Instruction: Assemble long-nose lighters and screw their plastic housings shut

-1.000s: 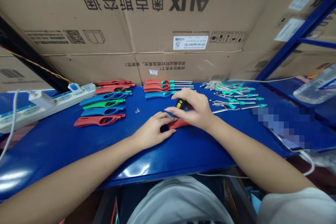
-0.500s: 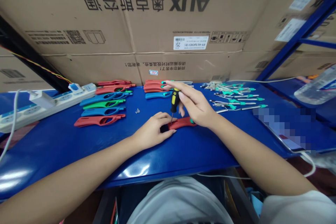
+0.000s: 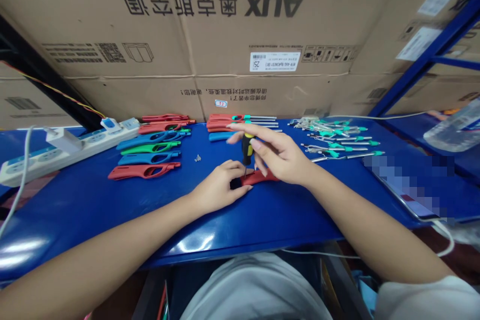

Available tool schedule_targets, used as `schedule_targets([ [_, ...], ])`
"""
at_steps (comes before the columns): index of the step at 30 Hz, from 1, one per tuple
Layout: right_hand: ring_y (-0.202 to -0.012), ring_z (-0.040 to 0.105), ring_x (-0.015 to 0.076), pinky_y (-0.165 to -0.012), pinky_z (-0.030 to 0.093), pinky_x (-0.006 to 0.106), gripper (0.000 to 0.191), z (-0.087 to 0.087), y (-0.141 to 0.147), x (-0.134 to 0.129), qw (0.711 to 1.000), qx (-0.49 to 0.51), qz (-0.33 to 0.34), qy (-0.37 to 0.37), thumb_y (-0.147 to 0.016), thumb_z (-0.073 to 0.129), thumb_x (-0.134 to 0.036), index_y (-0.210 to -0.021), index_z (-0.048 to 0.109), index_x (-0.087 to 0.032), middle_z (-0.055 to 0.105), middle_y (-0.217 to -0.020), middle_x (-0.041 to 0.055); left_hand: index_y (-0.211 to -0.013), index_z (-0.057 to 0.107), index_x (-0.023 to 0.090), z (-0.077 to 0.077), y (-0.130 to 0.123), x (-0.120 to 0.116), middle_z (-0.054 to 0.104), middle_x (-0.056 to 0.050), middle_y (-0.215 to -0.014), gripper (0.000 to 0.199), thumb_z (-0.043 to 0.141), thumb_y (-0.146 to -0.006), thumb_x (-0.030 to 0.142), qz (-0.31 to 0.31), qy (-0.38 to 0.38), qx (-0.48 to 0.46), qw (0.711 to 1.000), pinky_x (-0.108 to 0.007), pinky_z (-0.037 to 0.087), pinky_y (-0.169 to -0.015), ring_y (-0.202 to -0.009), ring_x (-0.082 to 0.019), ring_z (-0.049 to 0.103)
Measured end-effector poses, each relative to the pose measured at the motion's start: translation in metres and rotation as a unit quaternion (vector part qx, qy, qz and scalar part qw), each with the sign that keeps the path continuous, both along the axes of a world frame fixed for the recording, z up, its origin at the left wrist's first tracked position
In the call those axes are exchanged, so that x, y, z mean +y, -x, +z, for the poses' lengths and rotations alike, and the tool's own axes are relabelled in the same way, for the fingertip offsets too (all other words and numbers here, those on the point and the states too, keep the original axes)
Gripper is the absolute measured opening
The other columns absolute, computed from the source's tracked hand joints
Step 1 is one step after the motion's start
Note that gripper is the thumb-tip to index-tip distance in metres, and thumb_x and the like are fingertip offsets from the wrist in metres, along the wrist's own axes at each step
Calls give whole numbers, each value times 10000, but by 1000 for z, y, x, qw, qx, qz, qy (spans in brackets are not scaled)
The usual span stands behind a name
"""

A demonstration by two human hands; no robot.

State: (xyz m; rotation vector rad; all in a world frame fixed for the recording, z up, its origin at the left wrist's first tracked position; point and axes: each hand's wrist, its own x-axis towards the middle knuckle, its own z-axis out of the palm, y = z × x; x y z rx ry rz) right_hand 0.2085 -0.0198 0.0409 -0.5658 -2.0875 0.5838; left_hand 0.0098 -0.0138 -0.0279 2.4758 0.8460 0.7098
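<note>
Carton: brown cardboard, "AUX" printed upside down, standing like a wall along the far side.
Worktop: glossy blue, with pale reflections along its near edge and at the near left.
Shelf frame: blue bars slanting at the far right.
Power strip: white, at the left, with a white adapter plugged in and a pale cable looping down.
Lighter inners: metal tubes with green collars, heaped at the far right of the worktop.
Lighter shells: red, blue and green, laid in a column at the left.
Lighters with tubes: red and blue, grouped at the far middle by the carton.
Bottle: clear plastic, tilted, far right.
Phone: lying at the right, screen pixelated, a white cable at its near end.
Right grip: thumb and fingers loosely round the screwdriver handle.
Left grip: thumb and fingers pinching the left end of the red lighter body.
Red lighter body: flat on the worktop, middle, beneath both grips.
Screwdriver: black and yellow, nearly upright, tip down at the body's left end.
Screws: a tiny silvery pile, left of the grips.
</note>
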Motion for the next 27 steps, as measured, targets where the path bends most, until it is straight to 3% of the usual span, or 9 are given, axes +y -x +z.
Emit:
schedule_targets([
  [2,-779,637,119,-633,530,245,260,-1,2,1,999,26,-20,5,-1000,550,-302,-1223,671,-246,704,-1071,39,-1211,713,173,0,-1,0,703,-101,-1078,323,678,-909,283,10,5,4,1000,-407,540,-944,-1025,-256,659],
  [4,-651,562,100,-565,490,239,192,-4,3,2,996,48,-68,-44,-898,716,-337,-1059,717,-232,694,-963,23,-1128,740,177,0,-2,-1,710,-100,-1067,257,688,-894,269,19,11,4,1000,-418,542,-941,-1035,-266,661],
  [8,-803,620,156,-749,546,315,195,-9,3,3,985,46,-106,-131,-913,696,-376,-1033,706,-223,707,-957,42,-1072,748,173,0,-3,-1,712,-87,-1030,213,697,-876,240,30,22,-11,999,-404,549,-919,-996,-251,670],
  [10,-819,638,142,-738,557,300,276,-8,2,2,995,51,-66,-55,-1013,527,-380,-1206,655,-230,702,-1113,68,-1123,735,164,1,-3,-2,701,-86,-1015,258,692,-879,236,31,24,-13,999,-397,552,-897,-969,-242,668],
  [12,-689,615,94,-637,549,253,368,-7,1,2,996,46,19,76,-1063,387,-390,-1355,556,-242,682,-1183,73,-1095,738,169,0,-3,-2,692,-84,-1016,233,690,-878,236,28,26,-14,999,-396,552,-884,-960,-240,665],
  [15,-577,561,68,-560,522,227,355,-6,2,2,980,40,91,173,-1031,459,-439,-1284,571,-217,686,-1025,37,-1006,741,183,-2,-4,-2,689,-77,-1002,157,683,-876,250,29,26,-15,999,-401,550,-868,-936,-240,662],
  [20,-703,552,120,-691,491,280,274,-6,6,2,992,85,-88,-33,-781,820,-355,-751,598,-197,587,-760,-24,-1011,708,173,9,-5,0,677,-77,-1010,194,667,-823,196,19,35,25,999,-373,554,-842,-919,-239,657],
  [24,-685,558,146,-694,479,316,255,-2,-7,15,962,165,-210,-59,-862,740,-374,-733,585,-217,567,-733,-14,-1133,670,189,33,10,5,656,-65,-1043,426,689,-709,142,32,63,143,987,-342,552,-811,-939,-246,661],
  [27,-749,596,181,-733,496,340,253,2,-28,34,918,210,-323,-96,-914,665,-414,-761,595,-226,605,-774,19,-1176,655,210,43,19,6,656,-72,-1108,431,671,-749,155,46,57,217,973,-353,537,-838,-985,-262,663],
])
